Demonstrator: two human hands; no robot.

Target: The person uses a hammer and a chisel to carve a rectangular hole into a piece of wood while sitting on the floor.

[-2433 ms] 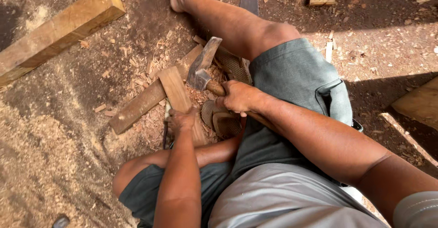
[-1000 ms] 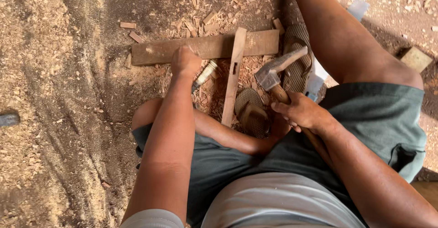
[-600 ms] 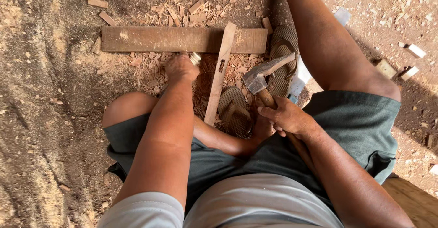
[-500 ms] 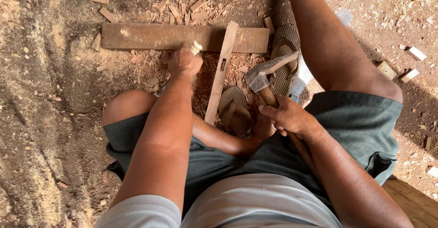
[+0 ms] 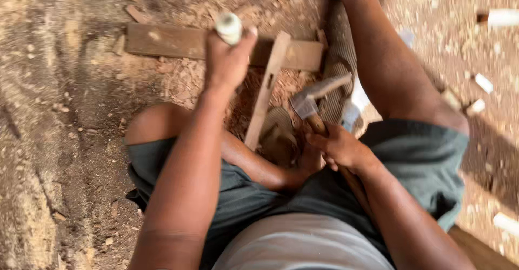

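While left hand (image 5: pixel 227 59) clenches a pale handle (image 5: pixel 229 27), right hand (image 5: pixel 339 147) grips hammer (image 5: pixel 313 100).

My left hand (image 5: pixel 227 59), which half a second ago rested low beside the narrow upright wooden slat (image 5: pixel 266 91), has risen over the long flat wooden plank (image 5: pixel 178 41), lifting the pale round-ended tool handle (image 5: pixel 229 27) clear of the wood shavings. My view has drawn closer. My right hand (image 5: pixel 340 147) now holds the steel-headed wooden-handled hammer (image 5: pixel 311 101) slightly lower.
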